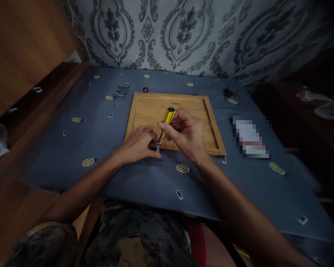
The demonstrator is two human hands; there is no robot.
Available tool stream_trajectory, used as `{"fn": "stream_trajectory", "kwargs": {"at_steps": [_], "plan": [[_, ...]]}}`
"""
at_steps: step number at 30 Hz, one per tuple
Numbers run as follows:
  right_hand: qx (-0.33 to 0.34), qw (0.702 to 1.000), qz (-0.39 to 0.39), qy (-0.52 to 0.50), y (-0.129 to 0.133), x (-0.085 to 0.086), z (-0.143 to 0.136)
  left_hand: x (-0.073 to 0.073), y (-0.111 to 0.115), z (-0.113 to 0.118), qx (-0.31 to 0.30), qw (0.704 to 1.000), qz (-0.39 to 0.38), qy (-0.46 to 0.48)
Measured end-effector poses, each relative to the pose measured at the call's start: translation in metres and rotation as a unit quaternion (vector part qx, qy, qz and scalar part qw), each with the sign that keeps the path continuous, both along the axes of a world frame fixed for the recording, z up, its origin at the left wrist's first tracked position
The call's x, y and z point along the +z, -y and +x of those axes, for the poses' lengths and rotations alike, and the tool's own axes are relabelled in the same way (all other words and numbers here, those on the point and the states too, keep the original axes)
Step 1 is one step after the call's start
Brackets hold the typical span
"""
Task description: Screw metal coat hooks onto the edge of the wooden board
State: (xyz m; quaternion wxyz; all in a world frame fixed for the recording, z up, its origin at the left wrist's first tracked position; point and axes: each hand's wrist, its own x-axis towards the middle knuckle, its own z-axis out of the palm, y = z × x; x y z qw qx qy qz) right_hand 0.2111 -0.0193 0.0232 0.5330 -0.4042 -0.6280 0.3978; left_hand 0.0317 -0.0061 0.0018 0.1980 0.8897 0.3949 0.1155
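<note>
A wooden panel with a raised frame (149, 109) lies flat on the table. My right hand (190, 135) grips a yellow and black screwdriver (168, 116), held tilted with its shaft pointing down at the panel's near edge. The tip meets a small metal fitting (158, 147) there; whether it sits in a screw is too small to tell. My left hand (140, 142) rests over the near left corner of the panel, thumb and fingers closed around the fitting. The fingers hide part of that edge.
A blue cloth with pineapple prints (94, 122) covers the table. Grey metal pieces (121, 91) lie at the back left, a small dark object (145, 89) behind the panel and a dark item (229, 92) at the back right. A blurred-out packet (250, 137) is at the right.
</note>
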Motion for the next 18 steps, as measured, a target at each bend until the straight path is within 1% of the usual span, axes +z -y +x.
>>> {"fn": "stream_trajectory", "kwargs": {"at_steps": [6, 12, 18], "plan": [[0.002, 1.0, -0.004, 0.001, -0.001, 0.003, 0.001, 0.002, 0.001, 0.002, 0.01, 1.0, -0.001, -0.012], [0.016, 1.0, 0.0, -0.009, 0.006, -0.002, 0.01, 0.001, 0.0, 0.0, 0.0, 1.0, 0.008, -0.005], [0.009, 0.999, -0.022, -0.042, 0.01, -0.004, 0.007, -0.001, 0.0, -0.001, -0.001, 1.0, 0.009, 0.004]]}}
